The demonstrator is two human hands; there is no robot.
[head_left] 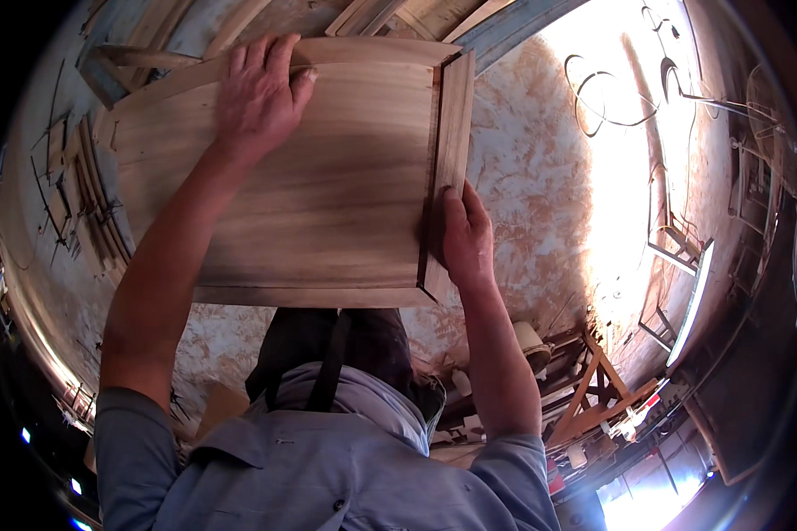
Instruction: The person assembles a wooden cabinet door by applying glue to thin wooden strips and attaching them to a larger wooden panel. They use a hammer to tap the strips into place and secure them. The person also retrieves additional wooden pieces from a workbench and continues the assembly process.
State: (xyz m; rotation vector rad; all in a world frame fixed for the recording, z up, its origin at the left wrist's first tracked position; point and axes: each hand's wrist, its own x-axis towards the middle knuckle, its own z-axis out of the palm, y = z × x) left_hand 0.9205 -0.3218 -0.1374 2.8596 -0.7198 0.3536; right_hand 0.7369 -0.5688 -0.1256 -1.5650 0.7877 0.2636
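Observation:
A framed wooden panel (328,177) spans the space before me, its broad face turned up. Along its right side runs a wooden frame strip (456,106), with a dark gap between strip and panel. My left hand (261,93) lies over the far edge, its fingers hooked across the far rail and the thumb resting on the face. Closed around the right frame strip is my right hand (465,234), thumb on top and the other fingers partly hidden beneath. Whether the strip is fixed to the panel I cannot tell.
Beyond the panel lie several wooden lengths (150,57) and a blue-grey beam (514,31). More strips (97,195) stand at the left. A looped cable (611,97) lies on the sunlit floor at the right. A brown wooden frame (593,389) sits at the lower right.

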